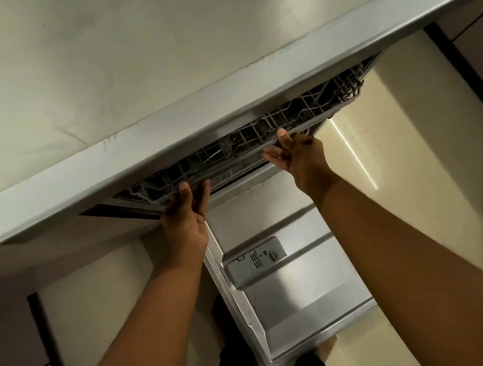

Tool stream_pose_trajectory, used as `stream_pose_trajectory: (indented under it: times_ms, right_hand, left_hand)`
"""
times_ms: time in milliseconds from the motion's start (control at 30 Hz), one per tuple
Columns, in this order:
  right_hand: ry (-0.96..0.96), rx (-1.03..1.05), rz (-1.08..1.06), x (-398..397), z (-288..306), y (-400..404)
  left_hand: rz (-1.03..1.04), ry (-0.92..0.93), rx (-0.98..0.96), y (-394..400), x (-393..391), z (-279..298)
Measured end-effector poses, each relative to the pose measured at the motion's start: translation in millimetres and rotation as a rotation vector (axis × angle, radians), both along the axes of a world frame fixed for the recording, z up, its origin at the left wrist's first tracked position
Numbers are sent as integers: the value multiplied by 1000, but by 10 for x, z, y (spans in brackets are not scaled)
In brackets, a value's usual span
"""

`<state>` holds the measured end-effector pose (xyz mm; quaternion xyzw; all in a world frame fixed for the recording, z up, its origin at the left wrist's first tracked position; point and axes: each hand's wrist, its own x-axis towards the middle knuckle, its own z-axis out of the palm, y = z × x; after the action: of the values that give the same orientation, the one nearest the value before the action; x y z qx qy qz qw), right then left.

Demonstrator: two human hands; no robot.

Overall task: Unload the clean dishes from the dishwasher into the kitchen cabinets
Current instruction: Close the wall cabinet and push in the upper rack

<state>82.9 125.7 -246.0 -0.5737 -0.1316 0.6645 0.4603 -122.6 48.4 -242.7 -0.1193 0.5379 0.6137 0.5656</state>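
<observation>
L hand & R hand: fingers curled, gripping front rim of wire rack; dishwasher door open below fingers. No legible writing.

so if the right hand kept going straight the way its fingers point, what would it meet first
The right hand already grips the front rail of the upper rack. Straight on, it would probably meet the rack's wire grid under the countertop, though depth is unclear.

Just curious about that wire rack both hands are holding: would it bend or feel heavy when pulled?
The rack is a wire grid, so probably stiff. No dishes show in the visible part, so perhaps light. Left hand and right hand share it.
</observation>
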Motion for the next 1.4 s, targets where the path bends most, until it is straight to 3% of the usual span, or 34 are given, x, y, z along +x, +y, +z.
stream_pose_trajectory:
  times_ms: [133,233,400,600,767,967,1200,1400]
  right_hand:
    - [92,-87,-86,-87,39,236]
    - [-24,-42,-37,-139,45,310]
    - [-87,-17,11,-147,13,237]
    - [-141,15,100,-114,2,31]
    - [-592,212,334,92,-264,-444]
    - [-1295,429,725,342,-674,-713]
    - [-1458,505,1023,233,-1367,-359]
    - [-1577,624,1267,-36,-1859,96]
  left_hand:
    - [8,31,7,226,-48,2]
    - [17,69,13,329,-91,-27]
    - [-191,190,22,297,-88,-63]
    - [-354,468,-94,100,47,-32]
    - [-741,960,-78,-273,136,-296]
    - [-1081,1352,-112,-419,187,-698]
    - [-1332,1578,-132,-205,96,-1309]
    - [-1448,1618,-161,229,158,-1739]
